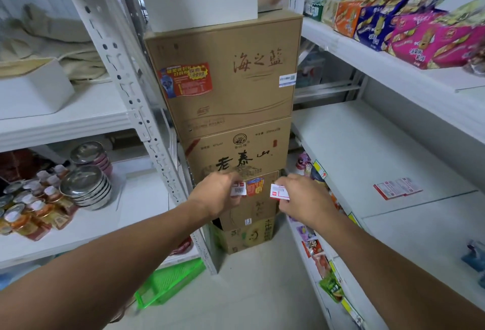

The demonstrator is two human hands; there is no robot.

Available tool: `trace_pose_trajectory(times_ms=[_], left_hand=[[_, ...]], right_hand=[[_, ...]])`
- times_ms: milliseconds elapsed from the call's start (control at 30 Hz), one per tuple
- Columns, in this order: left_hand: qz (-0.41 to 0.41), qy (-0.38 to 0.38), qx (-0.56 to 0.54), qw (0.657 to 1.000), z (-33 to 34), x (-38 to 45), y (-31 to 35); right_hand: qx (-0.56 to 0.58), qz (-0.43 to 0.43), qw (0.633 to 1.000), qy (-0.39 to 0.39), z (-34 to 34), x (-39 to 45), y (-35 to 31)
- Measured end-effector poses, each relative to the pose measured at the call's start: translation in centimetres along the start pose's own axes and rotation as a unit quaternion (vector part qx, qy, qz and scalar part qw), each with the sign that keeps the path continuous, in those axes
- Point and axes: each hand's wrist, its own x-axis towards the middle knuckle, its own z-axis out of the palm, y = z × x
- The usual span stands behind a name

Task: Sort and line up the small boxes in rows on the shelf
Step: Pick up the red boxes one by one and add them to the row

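Both my arms reach forward in front of a stack of cartons. My left hand (215, 194) is closed on a small white box with a red edge and a barcode (238, 189). My right hand (301, 198) grips a second small white and red box (278, 192). The two boxes are held apart in the air, level with each other. On the white shelf (367, 151) to the right lie two or three more flat white and red boxes (397, 188), side by side near the shelf's middle.
Stacked brown cartons (225, 77) fill the corner ahead. The left rack holds steel bowls (86, 185) and small bottles (34, 214). Snack boxes (409, 20) line the upper right shelf. A green basket (168, 282) lies on the floor, and packets hang along the lower right shelf edge.
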Motion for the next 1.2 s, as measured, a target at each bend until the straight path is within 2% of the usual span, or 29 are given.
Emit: trace_pose_trajectory(times_ms=[200, 467, 700, 900, 1067, 1200], left_hand=[[0.0, -0.002, 0.007, 1.0, 1.6, 1.6, 1.4], [0.016, -0.033, -0.004, 0.999, 3.1, 5.7, 0.5], [0.084, -0.043, 0.003, 0.996, 3.8, 10.8, -1.7], [0.119, -0.092, -0.02, 0.988, 4.6, 15.1, -3.0], [0.149, -0.134, -0.022, 0.98, 6.5, 17.9, -2.2], [0.207, -0.151, -0.024, 0.966, 7.7, 19.3, -0.1]], right_hand=[[0.017, -0.017, 0.999, -0.022, 0.6, 0.7, 2.2], [0.022, 0.012, 0.998, -0.055, 1.5, 2.6, 3.2], [0.024, 0.084, 0.994, -0.064, 1.9, 5.1, 3.0], [0.024, 0.135, 0.988, -0.066, 2.0, 6.8, 2.7], [0.035, 0.224, 0.972, -0.053, 2.8, 6.1, 2.7], [0.045, 0.274, 0.959, -0.059, 2.7, 4.1, 4.0]])
